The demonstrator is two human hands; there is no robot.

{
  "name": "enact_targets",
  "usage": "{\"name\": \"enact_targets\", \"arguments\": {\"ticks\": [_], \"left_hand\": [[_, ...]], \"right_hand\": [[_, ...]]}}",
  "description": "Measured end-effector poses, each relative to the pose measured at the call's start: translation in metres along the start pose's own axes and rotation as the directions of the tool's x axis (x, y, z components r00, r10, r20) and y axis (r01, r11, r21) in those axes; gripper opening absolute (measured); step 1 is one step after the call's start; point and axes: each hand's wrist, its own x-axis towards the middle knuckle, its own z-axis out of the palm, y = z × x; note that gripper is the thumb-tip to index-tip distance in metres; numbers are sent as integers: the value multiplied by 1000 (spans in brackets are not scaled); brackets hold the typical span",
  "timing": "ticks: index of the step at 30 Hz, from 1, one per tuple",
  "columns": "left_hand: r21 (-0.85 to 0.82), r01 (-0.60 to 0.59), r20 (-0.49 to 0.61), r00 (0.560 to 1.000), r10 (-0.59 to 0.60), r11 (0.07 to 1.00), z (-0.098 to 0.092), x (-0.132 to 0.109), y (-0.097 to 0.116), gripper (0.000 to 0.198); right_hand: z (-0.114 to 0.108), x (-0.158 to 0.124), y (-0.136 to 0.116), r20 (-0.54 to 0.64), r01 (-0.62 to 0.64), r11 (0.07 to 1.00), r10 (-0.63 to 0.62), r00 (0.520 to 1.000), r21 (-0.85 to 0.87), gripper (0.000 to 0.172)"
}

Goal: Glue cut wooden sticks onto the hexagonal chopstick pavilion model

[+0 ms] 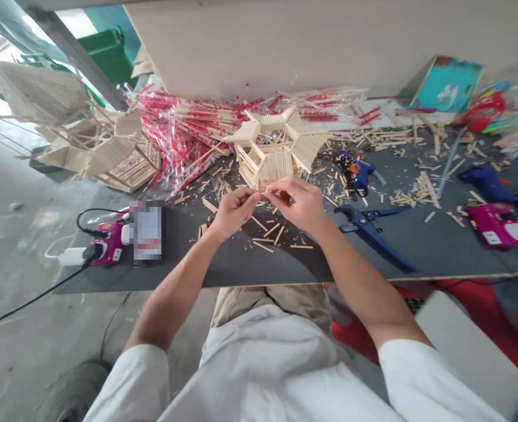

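Observation:
A small model house of pale wooden sticks point(276, 167), with flared roof panels, stands on the dark tabletop in front of me. At its near lower edge, my left hand point(236, 212) and my right hand point(300, 202) meet fingertip to fingertip. Both are closed in a pinch on what looks like a short wooden stick point(263, 194), mostly covered by the fingers. Loose cut sticks point(267, 234) lie on the table just below the hands. A blue-handled cutter point(375, 231) rests to the right of my right forearm.
At left are a larger stick model point(87, 135), a purple power strip point(109, 243) with cables and a blurred-out phone point(148, 233). Red-and-clear stick packs point(188, 123) line the back. Rightward lie a blue glue gun point(358, 171), another blue tool point(487, 180) and a second purple strip point(498, 225).

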Motion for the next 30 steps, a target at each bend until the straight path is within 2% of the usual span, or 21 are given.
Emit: {"name": "enact_targets", "arguments": {"ticks": [4, 7, 13, 18, 24, 30], "left_hand": [[-17, -63, -146, 988, 60, 998, 1, 4, -1, 41], [-32, -69, -209, 976, 61, 997, -1, 7, -1, 40], [-17, -76, -146, 987, 73, 997, 4, 6, 1, 41], [18, -67, -79, 994, 68, 998, 7, 3, 7, 47], [162, -133, -173, 972, 161, 978, 0, 2, 6, 39], [218, -154, -170, 966, 193, 964, -3, 2, 4, 32]], "right_hand": [[3, 4, -2, -118, -24, 997, 14, 993, -79, 9], [7, 8, -5, -108, -75, 994, 66, 992, -79, 9], [15, 10, -8, -68, -116, 992, 113, 991, -49, 8], [17, 8, -7, -46, -70, 997, 69, 997, -30, 6], [18, 6, -7, -32, -12, 1000, 12, 999, -16, 7], [16, 3, -6, 25, -48, 999, 49, 999, -23, 6]]}}
